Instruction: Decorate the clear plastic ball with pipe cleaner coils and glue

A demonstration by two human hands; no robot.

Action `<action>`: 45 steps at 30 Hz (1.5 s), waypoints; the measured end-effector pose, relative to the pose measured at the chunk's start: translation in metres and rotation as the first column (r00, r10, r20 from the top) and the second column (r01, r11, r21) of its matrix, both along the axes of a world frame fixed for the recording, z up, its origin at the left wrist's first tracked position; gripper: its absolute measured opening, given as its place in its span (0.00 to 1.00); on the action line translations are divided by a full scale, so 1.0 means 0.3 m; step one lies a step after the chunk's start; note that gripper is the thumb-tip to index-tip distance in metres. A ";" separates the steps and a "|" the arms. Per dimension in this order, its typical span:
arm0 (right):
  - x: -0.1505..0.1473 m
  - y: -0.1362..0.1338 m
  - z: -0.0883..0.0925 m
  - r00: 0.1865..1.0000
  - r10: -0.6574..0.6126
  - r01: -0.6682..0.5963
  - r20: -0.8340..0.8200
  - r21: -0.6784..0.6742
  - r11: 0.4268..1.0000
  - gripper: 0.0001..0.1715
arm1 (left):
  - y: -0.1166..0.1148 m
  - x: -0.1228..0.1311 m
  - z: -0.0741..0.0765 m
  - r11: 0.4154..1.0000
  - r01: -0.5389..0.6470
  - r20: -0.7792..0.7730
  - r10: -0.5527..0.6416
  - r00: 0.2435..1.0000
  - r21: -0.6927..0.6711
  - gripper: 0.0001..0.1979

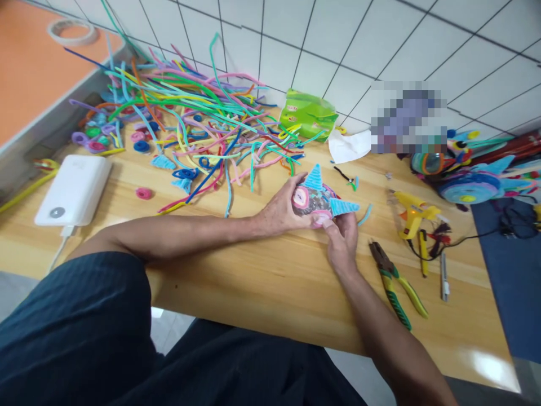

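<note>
Both hands hold a small craft figure [316, 200] just above the wooden table. It has a dark grey, shiny body, pink-and-white coiled discs and two blue pipe-cleaner triangles that stick out like ears. My left hand [284, 207] is closed around its left side. My right hand [341, 237] grips the lower right, with the thumb pressed on a pink coil [322, 219]. Part of the right fingers is hidden behind the figure. Beside the right hand lies a short blue pipe-cleaner piece [365, 215].
A heap of coloured pipe cleaners [198, 107] spreads at the back left. Pliers [393, 285], a yellow glue gun [412, 214] with its cord, and cutters [423, 254] lie to the right. A white power bank [74, 190] is at left, a green packet [308, 114] by the tiled wall.
</note>
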State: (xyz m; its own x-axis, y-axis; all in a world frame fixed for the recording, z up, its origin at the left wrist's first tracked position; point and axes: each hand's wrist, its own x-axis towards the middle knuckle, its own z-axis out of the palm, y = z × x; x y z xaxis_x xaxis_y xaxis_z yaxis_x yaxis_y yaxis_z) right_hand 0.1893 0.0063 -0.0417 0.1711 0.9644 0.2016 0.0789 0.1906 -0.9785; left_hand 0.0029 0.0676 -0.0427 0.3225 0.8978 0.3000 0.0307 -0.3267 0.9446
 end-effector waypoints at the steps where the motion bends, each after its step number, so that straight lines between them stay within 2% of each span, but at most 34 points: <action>1: 0.002 0.001 -0.004 1.000 -0.003 0.003 0.003 -0.001 1.000 0.27 | 0.000 0.001 -0.002 1.000 -0.004 0.002 0.004 1.000 0.005 0.57; 7: 0.022 0.000 -0.034 0.999 -0.023 0.023 0.025 0.010 1.000 0.25 | -0.008 0.014 -0.011 1.000 -0.009 -0.005 0.010 1.000 0.010 0.59; 11: 0.027 -0.001 -0.033 0.998 -0.031 0.031 0.054 0.014 0.999 0.24 | -0.008 0.019 0.012 1.000 -0.018 -0.030 0.018 0.999 0.000 0.59; 13: 0.027 0.001 -0.030 0.998 -0.035 0.035 0.058 0.008 0.999 0.23 | -0.004 0.019 0.031 1.000 -0.014 -0.053 0.014 0.999 0.011 0.54; 16: 0.027 0.005 -0.033 0.999 -0.037 0.037 0.032 0.002 0.999 0.23 | 0.000 0.018 0.052 0.999 0.000 -0.088 0.004 0.996 0.051 0.41; 18: 0.027 0.008 -0.039 0.999 -0.035 0.035 0.020 0.001 0.999 0.24 | -0.002 0.017 0.055 0.998 -0.013 -0.094 0.018 0.995 0.055 0.37; 21: 0.025 0.009 -0.044 0.999 -0.035 0.035 0.028 0.004 0.999 0.24 | -0.007 0.016 0.049 1.000 -0.028 -0.054 0.029 0.998 0.010 0.38; 24: 0.020 0.005 -0.035 0.998 -0.033 0.033 0.046 0.013 0.999 0.21 | -0.008 0.011 0.045 0.998 0.032 0.004 -0.032 0.999 -0.053 0.38; 28: 0.009 -0.003 -0.007 0.997 -0.015 0.015 0.079 0.005 1.000 0.22 | -0.003 0.001 0.048 0.995 0.037 -0.020 -0.039 0.999 -0.092 0.38; 34: -0.001 -0.001 0.011 0.996 -0.042 0.042 0.078 0.004 0.999 0.23 | 0.001 -0.006 0.053 0.999 0.026 -0.018 -0.026 0.999 -0.029 0.38; 45: -0.005 0.013 0.004 0.999 -0.022 0.023 0.036 -0.016 1.000 0.26 | 0.019 -0.019 0.036 1.000 -0.006 -0.143 0.005 0.990 -0.008 0.37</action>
State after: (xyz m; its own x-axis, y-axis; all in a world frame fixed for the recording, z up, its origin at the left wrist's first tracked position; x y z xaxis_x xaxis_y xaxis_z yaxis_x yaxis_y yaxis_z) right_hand 0.1877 0.0102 -0.0405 0.1858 0.9636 0.1924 0.1182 0.1725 -0.9779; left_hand -0.0027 0.0734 -0.0318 0.3564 0.9019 0.2440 0.1675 -0.3186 0.9330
